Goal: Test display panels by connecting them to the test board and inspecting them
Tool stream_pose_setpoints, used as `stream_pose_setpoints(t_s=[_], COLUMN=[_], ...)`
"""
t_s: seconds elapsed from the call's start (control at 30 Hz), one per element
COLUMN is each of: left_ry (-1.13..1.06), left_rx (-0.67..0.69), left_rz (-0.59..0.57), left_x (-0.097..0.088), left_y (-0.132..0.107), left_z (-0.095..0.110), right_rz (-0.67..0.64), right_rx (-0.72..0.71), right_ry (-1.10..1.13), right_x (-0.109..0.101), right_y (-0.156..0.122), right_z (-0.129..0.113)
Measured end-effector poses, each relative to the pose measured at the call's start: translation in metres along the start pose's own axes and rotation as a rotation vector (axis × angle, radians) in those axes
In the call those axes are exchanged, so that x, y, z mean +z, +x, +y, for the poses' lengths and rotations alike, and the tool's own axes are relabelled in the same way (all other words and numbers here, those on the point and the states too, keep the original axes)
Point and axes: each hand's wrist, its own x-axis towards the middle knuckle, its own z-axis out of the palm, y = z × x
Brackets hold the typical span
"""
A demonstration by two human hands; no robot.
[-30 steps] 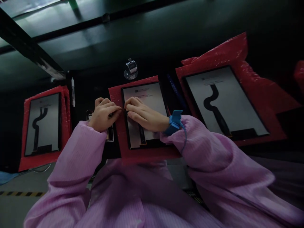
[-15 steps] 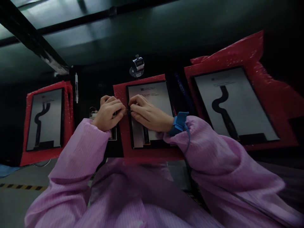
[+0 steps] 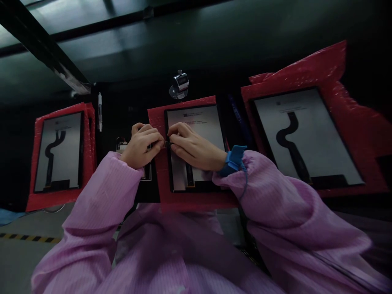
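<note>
The middle display panel [image 3: 211, 120] lies white back up, with its black flex cable [image 3: 189, 174] partly hidden under my hand. My right hand [image 3: 199, 150] is closed over the panel, its fingertips pinching the dark end of that flex cable near the panel's left edge. My left hand [image 3: 143, 145] is closed too, with thumb and forefinger pressed together at the same spot. What the left fingers hold is too small to make out. The two sets of fingertips almost meet. Below my left wrist, a small circuit board [image 3: 121, 144] is mostly covered.
Red bubble-wrap sheet [image 3: 162, 192] lies under the middle panel. Another display panel [image 3: 58, 159] is at left, and a third panel [image 3: 321, 139] at right, both on red wrap. A metal tally counter [image 3: 180, 84], a white pen [image 3: 100, 112] and a blue pen-like object [image 3: 239, 116] lie behind.
The whole view has shifted slightly. Both hands keep the same pinch at the panel's left edge, with hardly any visible finger movement.
</note>
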Motion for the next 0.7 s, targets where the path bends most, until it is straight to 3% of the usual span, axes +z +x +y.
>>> stream_pose_setpoints(t_s=[0.5, 0.7], left_ry=[0.039, 0.039], left_rx=[-0.021, 0.049], left_rz=[-0.029, 0.01], left_x=[0.0029, -0.0027], left_y=[0.0005, -0.0003], left_z=[-0.001, -0.0057], right_rz=[-0.036, -0.064], right_rx=[0.034, 0.063], right_ry=[0.051, 0.012], right_x=[-0.0012, -0.0007], right_y=[-0.0021, 0.003], right_z=[-0.0004, -0.0008])
